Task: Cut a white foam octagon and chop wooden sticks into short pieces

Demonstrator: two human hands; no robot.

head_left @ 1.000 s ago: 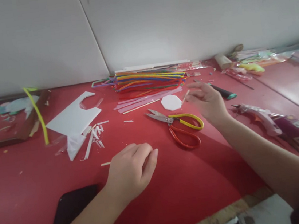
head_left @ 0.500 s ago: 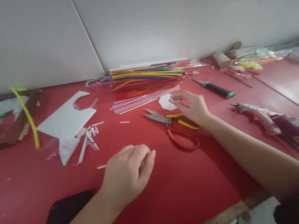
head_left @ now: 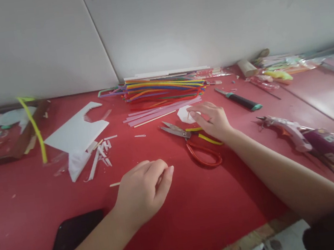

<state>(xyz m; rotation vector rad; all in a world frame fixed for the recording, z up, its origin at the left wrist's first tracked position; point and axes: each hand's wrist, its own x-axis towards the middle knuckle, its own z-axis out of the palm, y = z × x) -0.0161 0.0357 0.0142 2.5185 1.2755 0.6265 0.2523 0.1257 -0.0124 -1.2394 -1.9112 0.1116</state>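
Right hand (head_left: 211,120) held a short pale stick (head_left: 188,114) pinched between thumb and finger, at the white octagon (head_left: 182,115). The octagon lay on the red table (head_left: 193,209) just beyond the scissors (head_left: 177,130) (yellow handle partly covered by that hand). Left hand (head_left: 146,191) was loosely curled; whether it held anything could not be told. Lilac strips (head_left: 153,113) lay left of the octagon, pipe cleaners (head_left: 165,87) behind, knife (head_left: 240,99) and glue gun (head_left: 292,130) to the right.

hands (head_left: 145,191) 2 | white octagon (head_left: 183,116) 1 | scissors (head_left: 187,134) 1 pair | knife (head_left: 243,101) 1 | pink glue gun (head_left: 288,128) 1 | black slab (head_left: 72,234) 1 | yellow strip (head_left: 36,130) 1
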